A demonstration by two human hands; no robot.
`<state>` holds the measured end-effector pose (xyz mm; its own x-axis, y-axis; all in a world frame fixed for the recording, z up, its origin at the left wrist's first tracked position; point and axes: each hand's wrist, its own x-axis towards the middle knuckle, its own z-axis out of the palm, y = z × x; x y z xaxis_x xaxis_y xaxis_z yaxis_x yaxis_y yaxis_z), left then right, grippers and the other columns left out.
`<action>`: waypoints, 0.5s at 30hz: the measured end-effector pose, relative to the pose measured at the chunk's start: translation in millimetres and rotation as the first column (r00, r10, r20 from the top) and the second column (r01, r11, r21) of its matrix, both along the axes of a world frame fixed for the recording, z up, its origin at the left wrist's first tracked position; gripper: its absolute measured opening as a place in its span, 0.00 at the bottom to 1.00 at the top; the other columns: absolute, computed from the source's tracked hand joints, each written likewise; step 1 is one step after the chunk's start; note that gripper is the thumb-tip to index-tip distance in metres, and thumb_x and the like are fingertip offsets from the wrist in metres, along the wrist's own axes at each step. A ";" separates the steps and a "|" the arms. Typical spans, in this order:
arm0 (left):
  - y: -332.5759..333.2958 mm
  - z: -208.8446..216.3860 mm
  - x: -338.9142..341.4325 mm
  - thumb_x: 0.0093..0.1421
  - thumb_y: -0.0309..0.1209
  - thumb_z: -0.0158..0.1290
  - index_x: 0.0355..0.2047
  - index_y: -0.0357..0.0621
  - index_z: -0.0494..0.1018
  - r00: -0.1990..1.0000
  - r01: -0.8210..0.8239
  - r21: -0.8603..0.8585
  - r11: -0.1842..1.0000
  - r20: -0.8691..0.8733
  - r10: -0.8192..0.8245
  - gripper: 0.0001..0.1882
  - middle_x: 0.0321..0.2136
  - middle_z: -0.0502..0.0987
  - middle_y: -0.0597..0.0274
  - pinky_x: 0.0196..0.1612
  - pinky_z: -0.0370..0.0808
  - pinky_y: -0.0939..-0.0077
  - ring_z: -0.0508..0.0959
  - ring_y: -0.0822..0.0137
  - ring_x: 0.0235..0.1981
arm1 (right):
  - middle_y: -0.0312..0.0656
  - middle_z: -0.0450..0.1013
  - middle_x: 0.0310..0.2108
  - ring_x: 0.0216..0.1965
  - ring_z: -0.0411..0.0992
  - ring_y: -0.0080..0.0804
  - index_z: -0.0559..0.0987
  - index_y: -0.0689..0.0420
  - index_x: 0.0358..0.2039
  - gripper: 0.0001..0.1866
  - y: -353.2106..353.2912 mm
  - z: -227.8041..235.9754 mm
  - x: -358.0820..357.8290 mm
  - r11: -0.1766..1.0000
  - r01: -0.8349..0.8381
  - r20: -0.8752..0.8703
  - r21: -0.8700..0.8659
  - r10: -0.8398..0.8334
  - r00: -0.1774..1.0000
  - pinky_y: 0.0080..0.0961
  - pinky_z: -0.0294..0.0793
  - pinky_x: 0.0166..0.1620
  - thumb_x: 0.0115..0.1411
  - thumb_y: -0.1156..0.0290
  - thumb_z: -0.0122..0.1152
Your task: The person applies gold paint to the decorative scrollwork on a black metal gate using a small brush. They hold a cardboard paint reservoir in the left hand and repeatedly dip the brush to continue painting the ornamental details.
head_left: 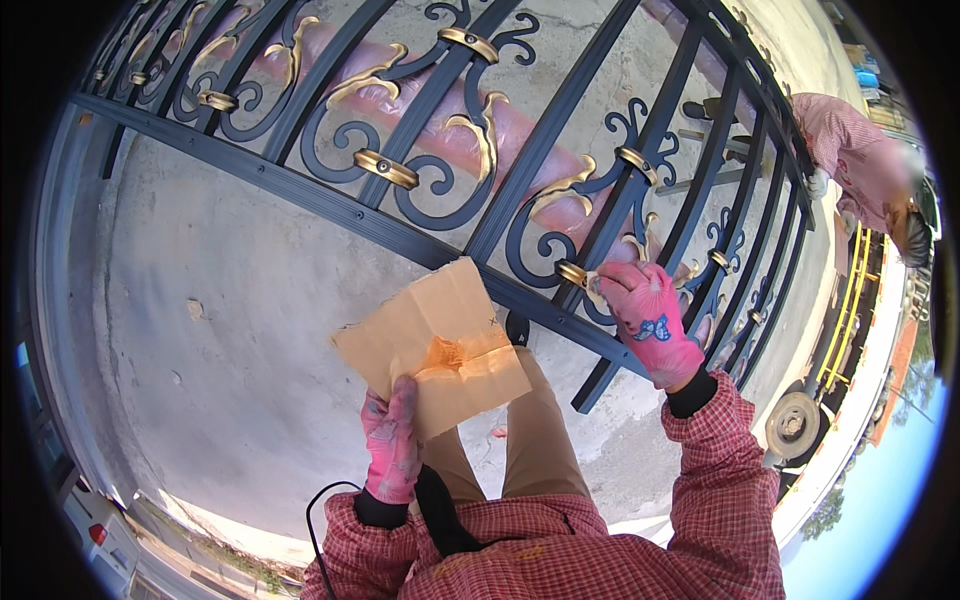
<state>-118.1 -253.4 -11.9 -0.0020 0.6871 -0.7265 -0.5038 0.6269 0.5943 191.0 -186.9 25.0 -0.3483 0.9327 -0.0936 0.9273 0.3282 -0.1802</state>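
Observation:
My left hand (392,440), in a stained pink glove, grips the lower edge of a creased brown cardboard piece (395,335). An orange-gold paint smear (442,355) marks its middle. My right hand (648,318), gloved in pink with a blue butterfly print, has its fingers closed at a gold collar (571,273) on a dark metal fence panel (410,232). Something small and pale shows at those fingertips, too hidden to name. Dark scrolls (428,215) with gold leaf tips fill the panel around the hand, and further gold collars (386,168) sit along the bars.
Beneath the panel runs a long support wrapped in pink plastic (440,120). At the far right another person (850,150) in a checked top bends by the panel's end. A vehicle wheel (793,425) stands at the right, a white car (110,545) at the lower left.

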 end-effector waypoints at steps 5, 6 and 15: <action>-20.3 8.6 42.0 0.63 0.33 0.50 0.50 0.41 0.66 0.990 -0.139 0.048 0.989 0.043 0.137 0.17 0.41 0.74 0.65 0.42 0.73 0.79 0.74 0.75 0.39 | 0.39 0.71 0.32 0.35 0.71 0.39 0.75 0.53 0.29 0.10 1.3 -9.5 13.0 0.984 -0.144 0.037 -0.103 0.148 0.988 0.32 0.69 0.38 0.44 0.78 0.55; -29.4 5.3 48.2 0.63 0.33 0.50 0.51 0.41 0.66 0.990 -0.143 0.046 0.989 0.027 0.142 0.18 0.42 0.74 0.65 0.42 0.74 0.78 0.75 0.74 0.40 | 0.40 0.72 0.31 0.35 0.71 0.40 0.75 0.55 0.30 0.10 -3.7 -2.9 20.2 0.986 -0.119 0.010 -0.114 0.120 0.993 0.34 0.70 0.37 0.43 0.78 0.56; -64.3 19.6 126.2 0.63 0.31 0.49 0.51 0.40 0.66 0.966 -0.253 0.025 0.967 -0.051 0.254 0.17 0.42 0.74 0.64 0.41 0.75 0.78 0.76 0.73 0.39 | 0.44 0.72 0.38 0.39 0.72 0.45 0.75 0.59 0.38 0.22 -28.4 58.9 8.2 0.975 -0.157 -0.529 -0.154 0.053 0.847 0.35 0.72 0.41 0.38 0.82 0.63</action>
